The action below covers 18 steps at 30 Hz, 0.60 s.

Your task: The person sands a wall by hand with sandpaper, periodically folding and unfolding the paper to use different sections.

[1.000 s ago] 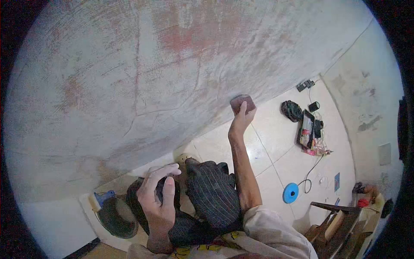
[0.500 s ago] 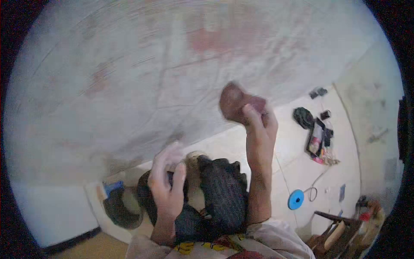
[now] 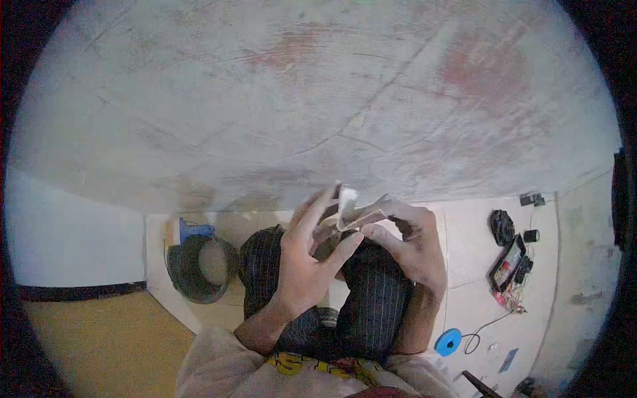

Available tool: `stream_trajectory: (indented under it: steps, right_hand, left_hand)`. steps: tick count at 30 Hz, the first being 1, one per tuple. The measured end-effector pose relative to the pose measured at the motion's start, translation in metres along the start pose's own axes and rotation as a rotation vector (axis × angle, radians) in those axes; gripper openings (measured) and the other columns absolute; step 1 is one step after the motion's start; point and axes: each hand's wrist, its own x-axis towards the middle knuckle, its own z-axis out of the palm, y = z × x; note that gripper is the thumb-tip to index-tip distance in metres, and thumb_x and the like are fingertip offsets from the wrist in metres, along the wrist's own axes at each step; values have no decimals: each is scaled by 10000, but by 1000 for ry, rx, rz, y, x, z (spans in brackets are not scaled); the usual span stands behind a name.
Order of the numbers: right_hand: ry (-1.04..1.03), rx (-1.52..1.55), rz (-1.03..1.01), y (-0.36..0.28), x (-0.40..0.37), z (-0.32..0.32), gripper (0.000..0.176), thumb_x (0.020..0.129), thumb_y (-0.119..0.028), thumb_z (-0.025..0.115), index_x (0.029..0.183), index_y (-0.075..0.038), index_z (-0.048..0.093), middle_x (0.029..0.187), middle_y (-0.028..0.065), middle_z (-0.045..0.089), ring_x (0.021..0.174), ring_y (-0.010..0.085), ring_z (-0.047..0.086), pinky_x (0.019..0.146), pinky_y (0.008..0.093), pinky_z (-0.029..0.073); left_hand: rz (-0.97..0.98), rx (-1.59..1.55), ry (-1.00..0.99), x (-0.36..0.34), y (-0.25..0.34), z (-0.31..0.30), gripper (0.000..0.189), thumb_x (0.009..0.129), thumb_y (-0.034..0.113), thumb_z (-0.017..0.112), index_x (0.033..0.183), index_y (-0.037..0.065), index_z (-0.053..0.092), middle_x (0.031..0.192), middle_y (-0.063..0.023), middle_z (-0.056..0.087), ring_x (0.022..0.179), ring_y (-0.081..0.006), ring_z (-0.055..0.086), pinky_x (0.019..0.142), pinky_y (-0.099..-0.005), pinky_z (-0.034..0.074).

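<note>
Half-closed, fingers bent, the left hand (image 3: 306,257) and right hand (image 3: 418,251) are pinching a folded sheet (image 3: 348,213) beside a red-patched wall (image 3: 265,99).

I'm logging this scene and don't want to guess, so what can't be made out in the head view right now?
- Folded sheet, head view: parts hidden by the left hand and right hand.
- Round dark container, head view: too dark inside to tell its contents.
- Small items in the black tray, head view: too small to name.
- Dark piece at lower right, head view: cut off by the bottom edge.
</note>
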Motion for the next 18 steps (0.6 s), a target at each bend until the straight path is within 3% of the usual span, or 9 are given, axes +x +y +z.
stream_trajectory:
  steps: [3, 7, 9, 11, 13, 18]
  right_hand:
    - [71, -80, -63, 2, 4, 5, 189, 773, -158, 769, 901, -36, 707, 894, 91, 702, 870, 186, 639, 815, 328, 477]
    - [261, -62, -110, 4, 11, 10, 304, 715, -178, 822, 924, -14, 676, 876, 84, 679, 875, 196, 635, 819, 319, 478]
    - [235, -28, -86, 1, 13, 13, 319, 714, -172, 824, 935, -9, 662, 880, 83, 672, 876, 193, 633, 823, 320, 480]
    - [205, 7, -64, 2, 15, 14, 335, 712, -166, 825, 945, -3, 648, 884, 83, 664, 878, 191, 630, 826, 320, 481]
    - [42, 61, -6, 9, 14, 12, 347, 707, -137, 828, 965, -7, 636, 908, 82, 668, 896, 171, 627, 835, 316, 484]
    - [102, 201, 52, -3, 13, 17, 317, 724, -105, 817, 962, -10, 630, 938, 76, 661, 903, 153, 624, 830, 305, 489]
  left_hand:
    - [-20, -138, -53, 0, 4, -5, 513, 861, 49, 682, 1333, -36, 500, 1213, -138, 609, 1105, -190, 593, 941, -304, 467]
    - [-25, -11, 44, 1, 21, -7, 356, 870, 60, 680, 1201, -50, 611, 1102, -108, 663, 1018, -145, 618, 885, -289, 486]
    - [-125, 29, -53, 0, 21, -13, 336, 910, 45, 632, 1232, -41, 588, 1116, -123, 669, 1023, -157, 633, 881, -272, 507]
    - [-117, 34, -20, -2, 17, -13, 320, 909, 42, 632, 1217, -41, 600, 1093, -117, 678, 996, -147, 638, 866, -265, 512]
    - [-102, 40, 16, -3, 16, -14, 305, 909, 38, 632, 1203, -42, 611, 1069, -111, 686, 969, -137, 644, 851, -258, 516]
    - [-147, -43, 39, -3, 16, -14, 247, 891, 37, 660, 1118, -62, 655, 977, -99, 703, 920, -112, 644, 822, -239, 510]
